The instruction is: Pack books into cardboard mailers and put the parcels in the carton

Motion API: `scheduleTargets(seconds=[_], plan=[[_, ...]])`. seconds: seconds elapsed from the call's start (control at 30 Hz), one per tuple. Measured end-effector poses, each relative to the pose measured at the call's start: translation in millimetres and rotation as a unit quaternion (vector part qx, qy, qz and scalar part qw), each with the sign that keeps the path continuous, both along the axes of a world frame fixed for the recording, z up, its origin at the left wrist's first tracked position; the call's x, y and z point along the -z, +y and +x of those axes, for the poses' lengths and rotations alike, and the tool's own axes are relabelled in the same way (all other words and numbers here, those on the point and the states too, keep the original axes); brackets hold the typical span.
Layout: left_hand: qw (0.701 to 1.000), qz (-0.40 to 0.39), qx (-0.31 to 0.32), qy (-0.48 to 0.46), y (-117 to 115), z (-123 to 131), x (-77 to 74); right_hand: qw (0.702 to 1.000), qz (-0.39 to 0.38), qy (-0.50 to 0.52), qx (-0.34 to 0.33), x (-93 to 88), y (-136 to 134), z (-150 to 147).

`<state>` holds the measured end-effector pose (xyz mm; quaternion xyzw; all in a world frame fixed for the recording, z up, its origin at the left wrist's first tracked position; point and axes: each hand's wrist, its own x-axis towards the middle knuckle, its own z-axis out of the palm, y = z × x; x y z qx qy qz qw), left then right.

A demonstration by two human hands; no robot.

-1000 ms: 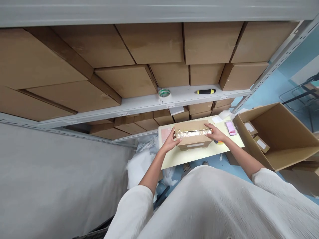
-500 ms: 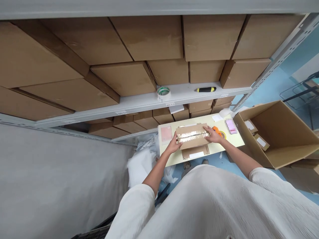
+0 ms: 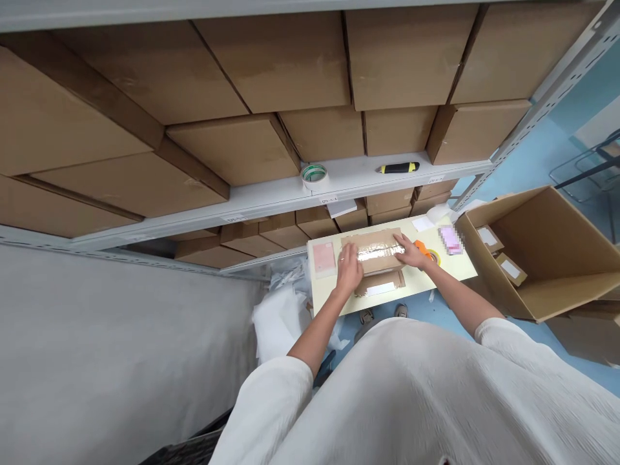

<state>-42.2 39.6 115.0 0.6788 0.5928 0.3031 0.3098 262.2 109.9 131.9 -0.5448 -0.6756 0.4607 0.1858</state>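
A small cardboard box (image 3: 380, 261) lies on the pale yellow tabletop (image 3: 329, 303), with shiny clear tape along its top seam. My left hand (image 3: 349, 268) rests over the box's left end, fingers laid on the tape. At the other end, my right hand (image 3: 411, 252) grips the box by its right edge, thumb near the seam. Closer to me lies another flat cardboard piece (image 3: 394, 280) bearing a white label (image 3: 380, 289), partly covered by the box. Just beyond my right hand sit an orange tape dispenser (image 3: 422, 247) and a yellow tape roll (image 3: 434, 257).
A pink card (image 3: 324, 256) lies at the table's left; white paper (image 3: 422, 223) is at the back right. A large open carton (image 3: 571, 252) with small labelled boxes stands right. A tape roll (image 3: 314, 175) and yellow-black cutter (image 3: 399, 168) rest on the shelf (image 3: 353, 184).
My left hand has shifted from the box's left edge onto its top. The box sits slightly lower, with its front side showing more. My right hand stays at the right end.
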Motion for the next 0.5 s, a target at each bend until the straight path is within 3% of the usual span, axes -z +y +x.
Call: scheduleTargets(seconds=[0.1, 0.27, 0.4, 0.5], plan=[[0.996, -0.002, 0.077, 0.044, -5.4, 28.9, -4.3, 1.0, 0.011, 0.008, 0.003, 2.5, -5.9, -1.6], [0.994, -0.022, 0.081, 0.074, -6.6, 42.4, 1.4, 0.991, 0.094, -0.013, 0.096, 20.5, -25.3, 20.6], [0.992, -0.031, 0.085, 0.082, -5.7, 38.6, 2.6, 0.976, 0.049, -0.095, 0.19, 45.6, -44.9, 60.8], [0.992, -0.039, 0.08, 0.087, -5.8, 38.9, 0.7, 0.969, 0.011, -0.155, 0.192, 65.1, -52.7, 82.0]])
